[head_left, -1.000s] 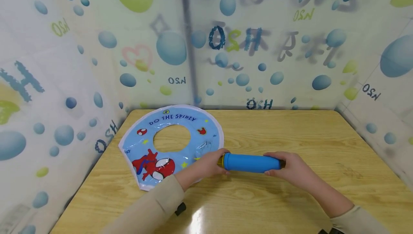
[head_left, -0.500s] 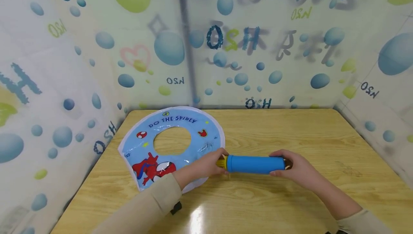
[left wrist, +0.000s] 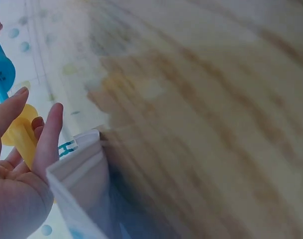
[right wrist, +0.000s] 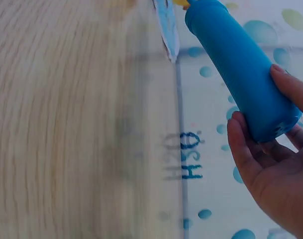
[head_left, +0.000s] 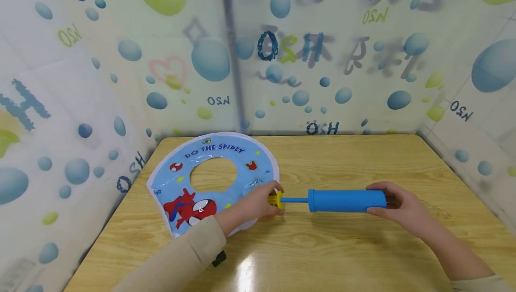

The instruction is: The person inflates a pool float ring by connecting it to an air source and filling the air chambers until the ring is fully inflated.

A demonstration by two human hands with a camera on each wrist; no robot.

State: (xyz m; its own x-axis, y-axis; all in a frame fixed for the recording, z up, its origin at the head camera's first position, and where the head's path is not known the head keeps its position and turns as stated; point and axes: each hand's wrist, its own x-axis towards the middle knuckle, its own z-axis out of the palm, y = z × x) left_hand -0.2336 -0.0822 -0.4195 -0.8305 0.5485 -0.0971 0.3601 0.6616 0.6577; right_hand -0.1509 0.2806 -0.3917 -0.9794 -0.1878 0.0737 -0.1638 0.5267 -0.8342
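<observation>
A blue hand air pump (head_left: 346,200) lies level across both hands, seemingly just above the table. My left hand (head_left: 261,201) holds its yellow handle (left wrist: 23,139), with fingers and thumb round it in the left wrist view. A length of thin blue rod shows between handle and barrel. My right hand (head_left: 399,209) grips the barrel's far right end, thumb on one side and fingers on the other in the right wrist view. Partly under my left hand and forearm, a flat blue plastic inflatable (head_left: 251,146) with a round hole, white border and red cartoon figure lies on the table.
The wood-grain table (head_left: 342,251) runs back to a patterned wall covering (head_left: 342,68) with blue and green drops, which also closes off both sides. Beside my left sleeve (head_left: 189,256) a small black object (head_left: 219,259) shows.
My right hand has moved right with the pump barrel, while my left hand stays almost in place on the handle. The rod has come out between them.
</observation>
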